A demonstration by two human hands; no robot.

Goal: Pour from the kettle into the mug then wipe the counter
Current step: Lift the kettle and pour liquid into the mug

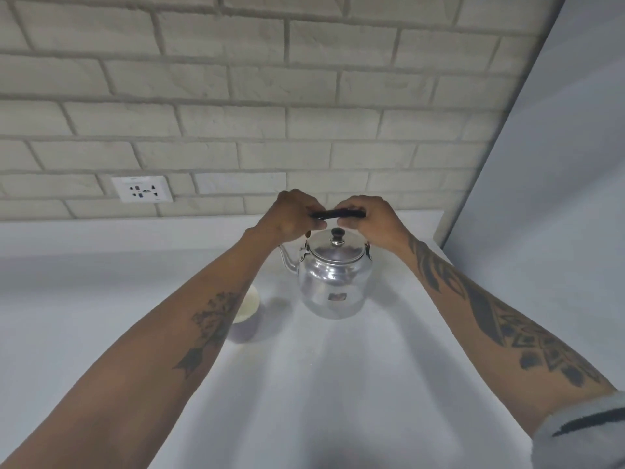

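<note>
Your left hand (291,214) and right hand (375,218) are both closed around the black handle (338,213) of the kettle (334,282), one at each end. The kettle stands upright on the white counter (338,384), its spout toward nine o'clock. The mug (245,316) sits at the kettle's eight o'clock, partly hidden behind your left forearm.

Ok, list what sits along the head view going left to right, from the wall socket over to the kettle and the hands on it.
Wall socket → mug, partly behind the left forearm → left hand → kettle with its black handle → right hand.
</note>
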